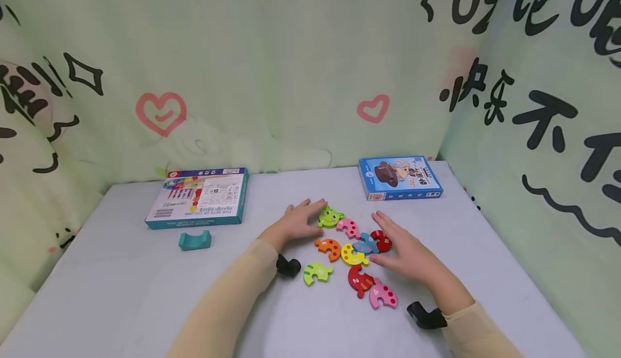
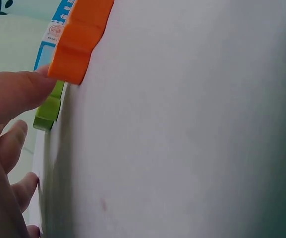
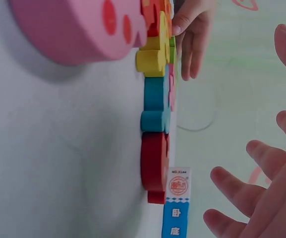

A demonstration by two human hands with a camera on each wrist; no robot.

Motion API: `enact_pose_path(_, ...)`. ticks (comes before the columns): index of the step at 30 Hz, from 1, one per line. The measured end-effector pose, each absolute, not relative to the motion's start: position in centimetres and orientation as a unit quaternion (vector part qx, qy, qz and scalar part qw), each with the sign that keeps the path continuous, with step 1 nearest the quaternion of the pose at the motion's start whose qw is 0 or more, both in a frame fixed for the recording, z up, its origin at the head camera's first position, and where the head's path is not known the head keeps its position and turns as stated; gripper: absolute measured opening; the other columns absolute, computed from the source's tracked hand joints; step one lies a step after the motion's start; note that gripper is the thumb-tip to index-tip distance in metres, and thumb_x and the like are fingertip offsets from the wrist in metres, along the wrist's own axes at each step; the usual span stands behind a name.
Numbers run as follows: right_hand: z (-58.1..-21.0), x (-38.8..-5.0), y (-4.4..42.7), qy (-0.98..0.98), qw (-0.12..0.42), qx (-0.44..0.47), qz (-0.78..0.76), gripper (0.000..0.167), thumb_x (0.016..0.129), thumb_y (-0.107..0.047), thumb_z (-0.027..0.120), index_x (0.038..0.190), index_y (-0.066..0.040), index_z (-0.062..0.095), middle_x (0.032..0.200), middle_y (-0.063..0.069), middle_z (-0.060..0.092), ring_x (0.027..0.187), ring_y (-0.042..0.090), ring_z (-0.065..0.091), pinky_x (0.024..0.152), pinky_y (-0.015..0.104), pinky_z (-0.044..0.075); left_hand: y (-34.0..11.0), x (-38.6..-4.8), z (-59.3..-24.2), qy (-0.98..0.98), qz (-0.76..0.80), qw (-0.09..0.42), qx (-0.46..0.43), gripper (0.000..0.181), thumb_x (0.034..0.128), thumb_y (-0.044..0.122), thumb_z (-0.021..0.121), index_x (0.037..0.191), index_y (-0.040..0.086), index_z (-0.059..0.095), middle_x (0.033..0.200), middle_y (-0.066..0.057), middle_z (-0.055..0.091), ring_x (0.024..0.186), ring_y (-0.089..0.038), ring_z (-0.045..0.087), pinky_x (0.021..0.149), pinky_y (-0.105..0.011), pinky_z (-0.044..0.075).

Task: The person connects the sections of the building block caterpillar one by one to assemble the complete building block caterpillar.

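Colourful caterpillar-like puzzle pieces lie flat on the white table between my two hands. My left hand (image 1: 299,222) is at their left edge, fingertips beside the green smiling head piece (image 1: 330,217), thumb close to the orange piece (image 1: 329,248); contact is hard to tell. On the right, my right hand (image 1: 407,249) has its fingers spread near the dark red piece (image 1: 383,240), holding nothing. Between them sit a pink piece (image 1: 348,228), a blue piece (image 1: 366,244) and a yellow piece (image 1: 352,255). Nearer are a light green piece (image 1: 317,273), a red piece (image 1: 359,281) and another pink piece (image 1: 383,294).
A teal-edged box (image 1: 199,199) lies at the back left, with a small teal curved block (image 1: 195,240) in front of it. At the back right is a blue box (image 1: 400,178). Printed cloth (image 1: 271,77) hangs behind the table (image 1: 121,282).
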State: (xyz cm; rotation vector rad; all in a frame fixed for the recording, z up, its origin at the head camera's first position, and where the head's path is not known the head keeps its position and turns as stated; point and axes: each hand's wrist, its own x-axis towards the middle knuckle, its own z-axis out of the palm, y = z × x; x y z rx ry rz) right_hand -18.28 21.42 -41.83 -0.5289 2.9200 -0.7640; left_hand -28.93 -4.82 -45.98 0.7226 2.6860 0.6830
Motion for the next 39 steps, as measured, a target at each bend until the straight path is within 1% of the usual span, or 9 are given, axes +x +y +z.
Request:
enact_pose_path(9,-42.7,-18.0,21.7,0.954,0.042,-0.166,-0.245,0.088,0.077,-0.037,0.069,0.146,-0.018,0.018,0.151,0.012,0.021,0.135,0.036,0.026,0.093,0.058,0.039,-4.5,-29.0,-46.5,0.933,0.212,0.133,0.26,0.065,0.0835,0.037,0.058,0.142,0.029,0.03,0.149,0.012,0.025,0.141,-0.022,0.012,0.11,-0.057,0.004)
enact_pose_path(13,-42.5,-18.2,21.8,0.956,0.039,-0.166,-0.238,0.089,0.077,-0.04,0.068,0.146,-0.019,0.017,0.151,0.011,0.021,0.135,0.035,0.026,0.094,0.057,0.039,-4.8,-29.1,-46.2,0.939,0.199,0.117,0.255,0.064,0.0835,0.038,0.059,0.141,0.029,0.033,0.147,0.012,0.03,0.14,-0.019,0.017,0.111,-0.055,0.01)
enact_pose_path(18,-42.1,-18.3,21.7,0.955,0.038,-0.172,-0.239,0.088,0.078,-0.038,0.067,0.147,-0.018,0.016,0.151,0.013,0.021,0.134,0.036,0.026,0.094,0.058,0.038,-6.0,-28.6,-45.7,0.95,0.191,0.097,0.227,0.065,0.082,0.037,0.062,0.14,0.027,0.035,0.145,0.008,0.036,0.137,-0.02,0.025,0.11,-0.05,0.019)
enact_pose_path(21,-42.0,-18.0,21.6,0.951,0.042,-0.176,-0.249,0.089,0.078,-0.037,0.068,0.147,-0.018,0.015,0.151,0.013,0.021,0.134,0.036,0.026,0.095,0.058,0.038,-7.1,-27.8,-45.6,0.957,0.191,0.092,0.2,0.067,0.0806,0.036,0.063,0.14,0.024,0.035,0.143,0.004,0.039,0.134,-0.02,0.031,0.109,-0.047,0.024)
enact_pose_path(25,-42.4,-17.6,21.3,0.946,0.048,-0.184,-0.264,0.089,0.078,-0.036,0.068,0.147,-0.018,0.015,0.151,0.012,0.021,0.135,0.035,0.025,0.097,0.057,0.037,-8.5,-26.1,-45.8,0.962,0.2,0.091,0.16,0.069,0.0789,0.036,0.065,0.14,0.021,0.036,0.142,0.001,0.041,0.131,-0.021,0.035,0.108,-0.046,0.027)
enact_pose_path(29,-42.7,-17.4,20.9,0.945,0.049,-0.185,-0.265,0.089,0.078,-0.038,0.068,0.147,-0.02,0.014,0.151,0.011,0.022,0.135,0.035,0.026,0.096,0.056,0.038,-9.3,-24.3,-46.2,0.965,0.215,0.082,0.126,0.07,0.0773,0.037,0.067,0.139,0.02,0.038,0.141,0.0,0.042,0.13,-0.022,0.037,0.106,-0.046,0.029)
enact_pose_path(33,-42.8,-17.3,20.6,0.947,0.053,-0.179,-0.261,0.09,0.077,-0.038,0.068,0.147,-0.021,0.013,0.15,0.011,0.022,0.134,0.036,0.027,0.098,0.059,0.034,-9.8,-23.0,-46.4,0.97,0.215,0.067,0.092,0.071,0.0757,0.039,0.068,0.137,0.018,0.039,0.14,-0.001,0.044,0.129,-0.022,0.039,0.104,-0.048,0.031)
enact_pose_path(36,-42.8,-17.3,20.4,0.947,0.058,-0.178,-0.261,0.089,0.076,-0.037,0.069,0.146,-0.02,0.017,0.15,0.011,0.023,0.134,0.035,0.027,0.096,0.059,0.036,-9.9,-22.3,-46.5,0.973,0.211,0.06,0.069,0.072,0.0751,0.04,0.069,0.137,0.017,0.04,0.14,-0.001,0.044,0.13,-0.022,0.04,0.104,-0.049,0.031)
enact_pose_path(39,-42.8,-17.1,20.1,0.944,0.073,-0.188,-0.262,0.086,0.075,-0.038,0.07,0.145,-0.018,0.023,0.149,0.011,0.025,0.133,0.035,0.029,0.091,0.057,0.042,-10.0,-21.9,-46.6,0.973,0.217,0.057,0.057,0.073,0.0752,0.041,0.068,0.138,0.016,0.039,0.141,-0.002,0.042,0.13,-0.022,0.039,0.104,-0.05,0.029)
